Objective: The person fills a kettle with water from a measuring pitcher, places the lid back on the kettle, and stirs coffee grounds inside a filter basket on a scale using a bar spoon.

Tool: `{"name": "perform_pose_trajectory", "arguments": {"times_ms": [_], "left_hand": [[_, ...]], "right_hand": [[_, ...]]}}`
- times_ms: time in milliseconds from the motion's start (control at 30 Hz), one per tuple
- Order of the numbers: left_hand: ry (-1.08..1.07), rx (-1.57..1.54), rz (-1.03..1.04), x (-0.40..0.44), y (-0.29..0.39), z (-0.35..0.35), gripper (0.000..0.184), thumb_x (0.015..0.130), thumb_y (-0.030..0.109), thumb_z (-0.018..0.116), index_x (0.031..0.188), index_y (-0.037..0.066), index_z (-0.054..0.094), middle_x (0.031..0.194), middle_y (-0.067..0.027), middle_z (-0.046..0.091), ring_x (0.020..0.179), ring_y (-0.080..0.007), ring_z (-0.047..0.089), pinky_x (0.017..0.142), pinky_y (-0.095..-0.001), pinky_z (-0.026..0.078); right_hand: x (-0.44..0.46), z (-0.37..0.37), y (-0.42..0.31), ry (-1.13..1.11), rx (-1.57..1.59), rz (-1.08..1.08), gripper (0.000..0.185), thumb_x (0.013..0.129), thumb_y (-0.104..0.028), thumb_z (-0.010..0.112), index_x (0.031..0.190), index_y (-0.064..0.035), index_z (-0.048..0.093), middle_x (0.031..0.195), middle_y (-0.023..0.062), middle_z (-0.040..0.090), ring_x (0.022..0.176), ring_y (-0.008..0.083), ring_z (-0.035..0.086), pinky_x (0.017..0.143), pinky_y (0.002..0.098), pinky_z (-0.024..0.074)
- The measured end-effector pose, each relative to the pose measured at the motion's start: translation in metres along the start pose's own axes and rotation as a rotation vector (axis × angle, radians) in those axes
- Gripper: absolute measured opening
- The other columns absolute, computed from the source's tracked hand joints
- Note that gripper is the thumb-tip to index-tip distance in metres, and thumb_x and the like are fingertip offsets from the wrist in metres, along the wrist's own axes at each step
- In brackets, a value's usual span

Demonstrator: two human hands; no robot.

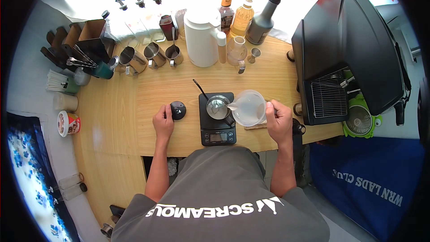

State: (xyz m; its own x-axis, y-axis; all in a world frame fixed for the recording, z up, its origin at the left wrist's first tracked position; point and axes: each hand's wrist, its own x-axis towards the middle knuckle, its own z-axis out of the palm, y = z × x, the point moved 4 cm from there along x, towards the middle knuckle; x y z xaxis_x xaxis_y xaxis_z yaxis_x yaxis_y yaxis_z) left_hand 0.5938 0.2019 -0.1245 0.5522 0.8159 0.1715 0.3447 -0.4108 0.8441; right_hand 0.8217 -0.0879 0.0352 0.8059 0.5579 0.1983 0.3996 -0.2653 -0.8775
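Note:
My right hand (279, 118) is closed on the handle of a translucent plastic jug (249, 108). The jug is tilted, its spout over the open top of a small gooseneck kettle (218, 107) with a thin black spout. That kettle stands on a black digital scale (218, 138), whose display is too small to read. In my left hand (164, 121) is a round black lid (178, 110), pinched at its edge just above or on the table, left of the scale. Part of a brown cloth (256, 127) shows under the jug.
Behind the kettle stand a white thermal jug (200, 40), a glass server (237, 51), a jigger (255, 55), several syrup bottles (243, 18) and steel milk pitchers (154, 54). A black espresso machine (345, 58) occupies the right side. Cups and straws (61, 82) line the left edge.

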Motion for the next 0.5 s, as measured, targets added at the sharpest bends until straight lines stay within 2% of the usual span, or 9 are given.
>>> {"name": "perform_pose_trajectory", "arguments": {"times_ms": [500], "left_hand": [[0.003,-0.006,-0.009,-0.0006,-0.0033,0.0007,0.042,0.107,0.025,0.051,0.073,0.000,0.048,0.059,-0.0044,0.040,0.057,-0.0110,0.037,0.052,-0.0318,0.033]], "right_hand": [[0.0013,-0.0007,-0.0015,-0.011,-0.011,-0.001,0.035,0.095,-0.013,0.057,0.068,0.0027,0.042,0.057,0.0096,0.035,0.054,0.0148,0.033,0.050,0.0355,0.0301]]}}
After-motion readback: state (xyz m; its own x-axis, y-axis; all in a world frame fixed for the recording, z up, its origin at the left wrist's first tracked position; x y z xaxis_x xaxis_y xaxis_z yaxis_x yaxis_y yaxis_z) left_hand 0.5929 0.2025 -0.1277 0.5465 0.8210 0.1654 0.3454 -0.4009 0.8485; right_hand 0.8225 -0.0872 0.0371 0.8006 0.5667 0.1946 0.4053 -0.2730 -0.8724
